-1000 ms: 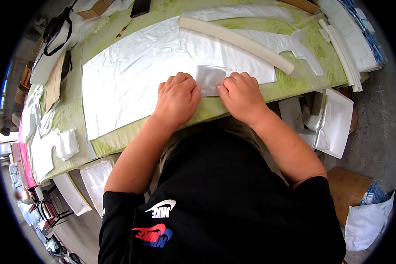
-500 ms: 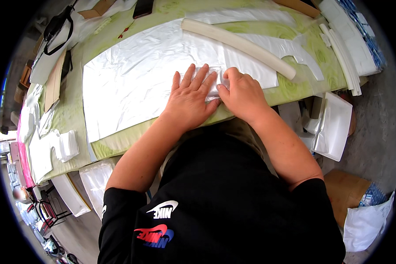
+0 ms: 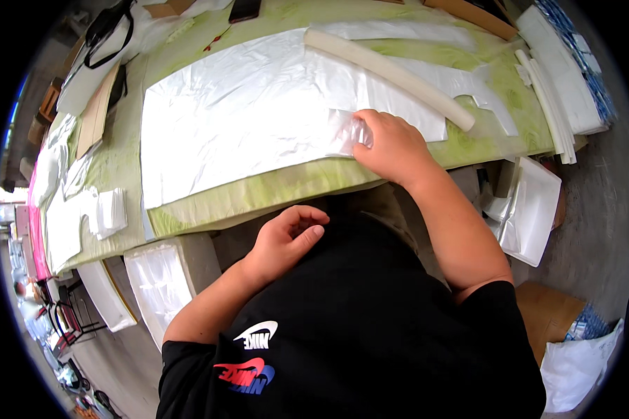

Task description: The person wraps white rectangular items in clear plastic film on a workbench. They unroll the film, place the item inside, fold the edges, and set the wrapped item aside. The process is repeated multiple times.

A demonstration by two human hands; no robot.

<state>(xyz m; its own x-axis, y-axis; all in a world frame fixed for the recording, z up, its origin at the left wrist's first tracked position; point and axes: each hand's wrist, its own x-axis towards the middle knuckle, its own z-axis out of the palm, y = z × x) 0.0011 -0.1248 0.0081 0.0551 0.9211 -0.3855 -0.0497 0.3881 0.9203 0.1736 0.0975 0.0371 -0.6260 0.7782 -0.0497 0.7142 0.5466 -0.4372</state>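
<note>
The desk [image 3: 258, 192] covering is pale green, patterned with roses in deeper green; near its front edge, the large sheet [image 3: 223, 119] is plain white with silvery glints, and the small film piece [image 3: 340, 133] upon it is translucent silvery grey. Toward the far edge, the tube [image 3: 384, 73] is plain cream and the phone [image 3: 244, 10] black. By the right edge the rods [image 3: 544, 108] are white; by the left, the cardboard panel [image 3: 96, 112] is tan.

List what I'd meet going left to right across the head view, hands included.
Flat tan cardboard piece → bare left hand → small square translucent plastic packet → bare right hand → open white rectangular container.
</note>
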